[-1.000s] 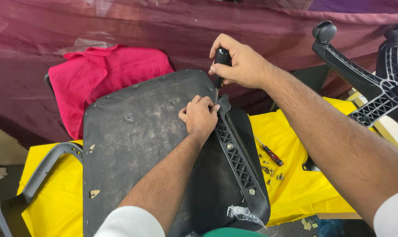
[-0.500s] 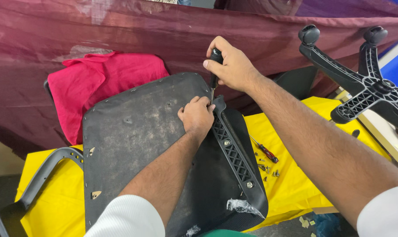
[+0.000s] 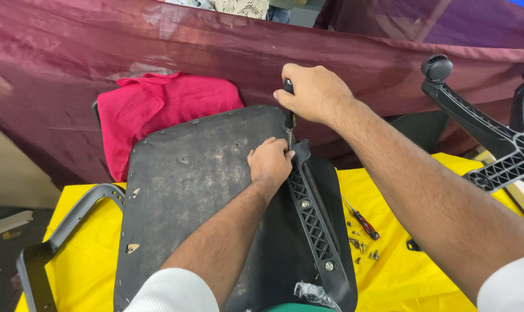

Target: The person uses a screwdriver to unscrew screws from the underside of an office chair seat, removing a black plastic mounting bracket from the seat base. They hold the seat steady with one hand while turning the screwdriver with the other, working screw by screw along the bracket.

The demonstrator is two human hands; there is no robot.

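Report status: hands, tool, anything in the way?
Right hand gripping black-handled screwdriver, tip down at black ribbed plastic bracket. Left hand braced on dusty black chair-seat underside. Loose screws beside, not blocking.

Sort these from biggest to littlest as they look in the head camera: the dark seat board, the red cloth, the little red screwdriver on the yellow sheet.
1. Dark seat board, the biggest by far.
2. Red cloth, though it lies farther away and partly behind the board, so it may be bigger than it looks.
3. Red screwdriver, tiny.

A black-handled screwdriver (image 3: 289, 110) stands upright, its tip at the black ribbed bracket (image 3: 311, 216) on the upturned seat base (image 3: 198, 190).
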